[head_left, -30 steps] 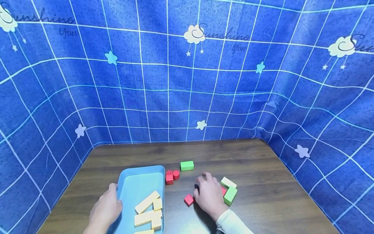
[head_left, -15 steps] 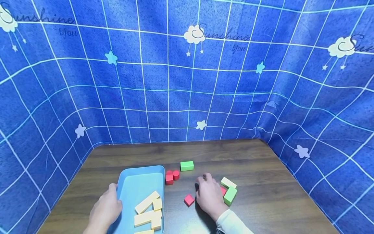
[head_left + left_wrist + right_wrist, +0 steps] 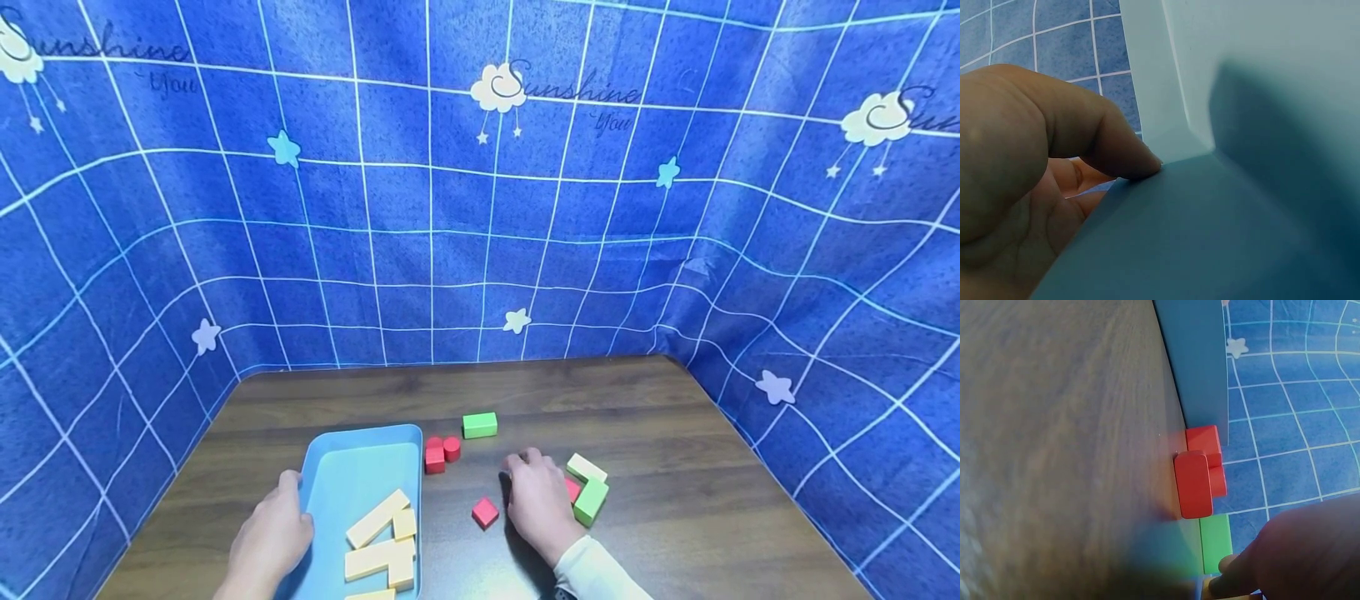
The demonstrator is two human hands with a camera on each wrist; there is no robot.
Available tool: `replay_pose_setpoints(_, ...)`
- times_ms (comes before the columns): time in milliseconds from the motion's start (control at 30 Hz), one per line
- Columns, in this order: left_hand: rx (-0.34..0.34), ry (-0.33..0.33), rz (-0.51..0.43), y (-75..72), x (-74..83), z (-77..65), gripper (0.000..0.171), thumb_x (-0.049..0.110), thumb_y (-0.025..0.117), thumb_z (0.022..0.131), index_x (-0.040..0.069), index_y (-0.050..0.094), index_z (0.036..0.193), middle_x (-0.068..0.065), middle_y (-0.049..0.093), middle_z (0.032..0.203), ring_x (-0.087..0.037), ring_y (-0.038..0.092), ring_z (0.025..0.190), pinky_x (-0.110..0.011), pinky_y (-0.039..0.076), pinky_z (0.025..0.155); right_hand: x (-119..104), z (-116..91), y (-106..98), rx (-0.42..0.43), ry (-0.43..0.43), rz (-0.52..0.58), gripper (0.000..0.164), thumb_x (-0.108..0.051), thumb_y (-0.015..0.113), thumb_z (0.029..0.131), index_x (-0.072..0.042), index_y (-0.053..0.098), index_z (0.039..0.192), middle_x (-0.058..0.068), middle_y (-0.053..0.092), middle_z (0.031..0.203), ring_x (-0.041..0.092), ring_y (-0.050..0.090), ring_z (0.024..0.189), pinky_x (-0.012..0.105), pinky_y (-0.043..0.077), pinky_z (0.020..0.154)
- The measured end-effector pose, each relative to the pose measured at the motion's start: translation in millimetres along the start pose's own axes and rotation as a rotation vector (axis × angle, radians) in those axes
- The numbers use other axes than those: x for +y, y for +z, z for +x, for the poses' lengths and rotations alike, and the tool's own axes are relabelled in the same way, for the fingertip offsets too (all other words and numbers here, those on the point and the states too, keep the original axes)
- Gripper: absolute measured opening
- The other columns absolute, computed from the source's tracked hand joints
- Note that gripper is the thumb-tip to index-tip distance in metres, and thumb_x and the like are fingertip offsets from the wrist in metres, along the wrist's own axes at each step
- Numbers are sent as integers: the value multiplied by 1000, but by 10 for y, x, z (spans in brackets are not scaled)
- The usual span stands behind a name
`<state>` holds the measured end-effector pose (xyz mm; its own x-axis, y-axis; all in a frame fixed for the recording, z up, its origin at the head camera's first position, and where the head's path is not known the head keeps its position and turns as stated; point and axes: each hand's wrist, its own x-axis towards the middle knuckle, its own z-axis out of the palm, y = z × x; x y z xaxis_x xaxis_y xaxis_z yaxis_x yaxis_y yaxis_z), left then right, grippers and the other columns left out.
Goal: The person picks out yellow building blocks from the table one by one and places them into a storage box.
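In the head view my left hand (image 3: 272, 533) holds the left wall of a light blue tray (image 3: 363, 432). The left wrist view shows its thumb over the rim near a corner, other fingers outside. Pale wooden blocks (image 3: 378, 518) lie in the tray's near part. My right hand (image 3: 542, 507) is low over the table, fingers bent downward; I cannot tell whether something is under them. To its left lies a red cube (image 3: 485, 513). Close on its right are a partly hidden red block (image 3: 573, 489), a green block (image 3: 592, 502) and a cream block (image 3: 587, 468).
Several red blocks (image 3: 436, 460) stand against the tray's right side, one of them a cylinder (image 3: 452, 449). Farther back lies a green block (image 3: 480, 426). A blue gridded cloth (image 3: 480, 250) rises behind and beside the brown wooden table (image 3: 645, 400).
My right hand has shifted slightly to the right, widening the gap to the red cube, and its fingers have drawn in a little. The left hand and tray stay in place.
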<state>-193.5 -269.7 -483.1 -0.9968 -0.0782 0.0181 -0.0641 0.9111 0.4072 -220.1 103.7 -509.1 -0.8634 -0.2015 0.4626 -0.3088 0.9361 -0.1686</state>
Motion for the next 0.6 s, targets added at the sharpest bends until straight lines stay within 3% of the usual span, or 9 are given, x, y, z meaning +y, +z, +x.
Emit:
replay_pose_setpoints(133,1,-2,-2,3,-4,-4,55,10,53,84,-3,32,134,-35,49,124,-51,50,102,-63,47,71,-2,-1,-1,16,-5,6,38,-10,74,60,-15,68,98,11,63,99,31,57,80,48,49,67)
replay_pose_setpoints(367,9,4,-4,-2,-1,-8,54,10,53,85,-3,32,133,-34,49,124,-51,50,102,-63,47,72,-13,7,5,70,3,67,24,-12,70,77,-15,67,100,12,63,93,29,57,75,45,50,64)
replay_pose_setpoints(600,-8,-11,-7,-12,8,-12,55,11,53,85,-3,31,134,-35,48,125,-51,49,103,-64,47,73,-26,22,6,94,33,63,31,-25,73,80,-7,67,104,11,63,86,29,58,71,45,52,63)
